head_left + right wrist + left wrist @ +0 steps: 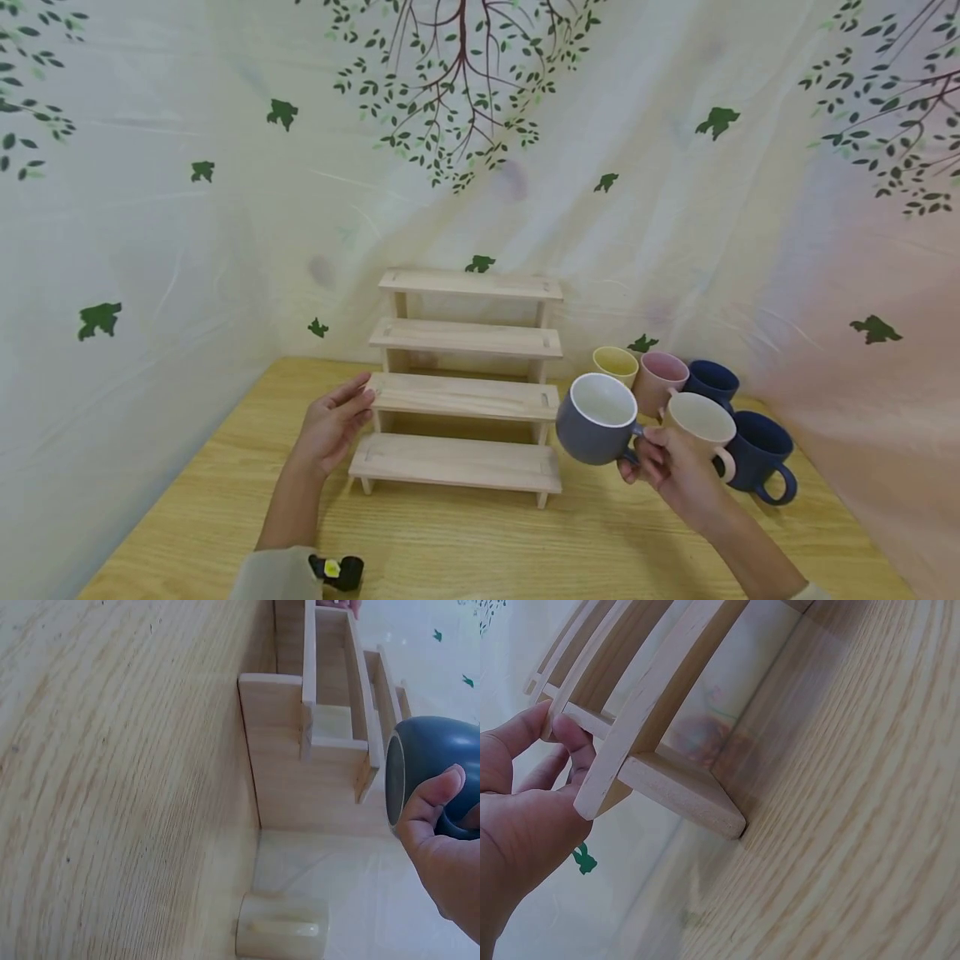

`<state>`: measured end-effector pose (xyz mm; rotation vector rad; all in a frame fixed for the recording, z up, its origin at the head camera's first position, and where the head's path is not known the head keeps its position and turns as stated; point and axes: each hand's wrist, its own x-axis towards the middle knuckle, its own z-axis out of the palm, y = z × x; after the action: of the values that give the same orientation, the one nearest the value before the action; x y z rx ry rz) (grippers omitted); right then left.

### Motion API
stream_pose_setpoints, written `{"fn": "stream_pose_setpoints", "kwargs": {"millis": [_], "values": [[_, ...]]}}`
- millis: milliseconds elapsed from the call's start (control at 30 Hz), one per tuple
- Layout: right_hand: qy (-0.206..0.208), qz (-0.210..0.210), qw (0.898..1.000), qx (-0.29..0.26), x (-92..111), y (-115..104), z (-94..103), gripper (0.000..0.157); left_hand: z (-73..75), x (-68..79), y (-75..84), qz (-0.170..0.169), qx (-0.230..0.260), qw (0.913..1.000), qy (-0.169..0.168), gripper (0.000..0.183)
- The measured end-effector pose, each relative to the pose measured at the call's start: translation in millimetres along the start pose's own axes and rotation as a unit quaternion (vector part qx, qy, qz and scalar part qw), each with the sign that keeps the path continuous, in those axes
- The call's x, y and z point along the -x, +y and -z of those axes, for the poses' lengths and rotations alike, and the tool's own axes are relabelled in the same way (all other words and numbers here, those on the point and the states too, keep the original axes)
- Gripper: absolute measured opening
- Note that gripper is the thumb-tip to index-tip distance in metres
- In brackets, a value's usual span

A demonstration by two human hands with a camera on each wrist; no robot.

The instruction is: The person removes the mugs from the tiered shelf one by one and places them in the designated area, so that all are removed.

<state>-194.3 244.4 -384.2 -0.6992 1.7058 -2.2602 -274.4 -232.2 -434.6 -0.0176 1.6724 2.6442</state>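
Observation:
A wooden tiered shelf (pixel 457 462) with several steps stands on the table in the middle of the head view. At its left end my left hand (pixel 337 427) pinches the edge of the second step from the bottom between thumb and fingers, as the left wrist view shows at the step's end (pixel 553 724). To the shelf's right, my right hand (pixel 678 475) grips a grey-blue mug (pixel 592 433) by its handle. The mug is lifted off the table, roughly upright, its white inside facing up; it also shows in the right wrist view (pixel 442 750).
Right of the shelf stand a yellow mug (pixel 615 362), a pink mug (pixel 660 383), a cream mug (pixel 701 417) and two navy mugs (pixel 757 454). A leaf-patterned curtain (pixel 300 225) surrounds the wooden table (pixel 442 550). Beside the left wrist lies a small black object (pixel 348 573).

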Motion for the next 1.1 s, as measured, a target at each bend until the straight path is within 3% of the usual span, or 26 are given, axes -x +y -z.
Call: {"fn": "stream_pose_setpoints", "kwargs": {"millis": [200, 433, 667, 867, 1100], "values": [[0.086, 0.019, 0.996, -0.004, 3, 1, 7.6, 0.036, -0.4, -0.9, 0.0, 0.0, 0.006, 1.0, 0.0, 0.055], [0.202, -0.004, 0.979, 0.034, 4, 7, 14.4, 0.041, -0.6, -1.0, -0.5, 0.0, 0.007, 1.0, -0.002, 0.056], [0.232, -0.019, 0.971, 0.046, 7, 14, 22.2, 0.043, -0.7, -0.4, -0.3, 0.0, 0.004, 1.0, 0.0, 0.057], [0.253, -0.042, 0.966, 0.046, 7, 20, 29.4, 0.043, -1.7, -0.8, -1.3, -0.003, 0.002, 1.0, 0.005, 0.044], [0.299, -0.094, 0.946, 0.079, 6, 29, 35.9, 0.039, -0.6, -0.4, -1.9, -0.003, -0.003, 1.0, 0.004, 0.052]]}}
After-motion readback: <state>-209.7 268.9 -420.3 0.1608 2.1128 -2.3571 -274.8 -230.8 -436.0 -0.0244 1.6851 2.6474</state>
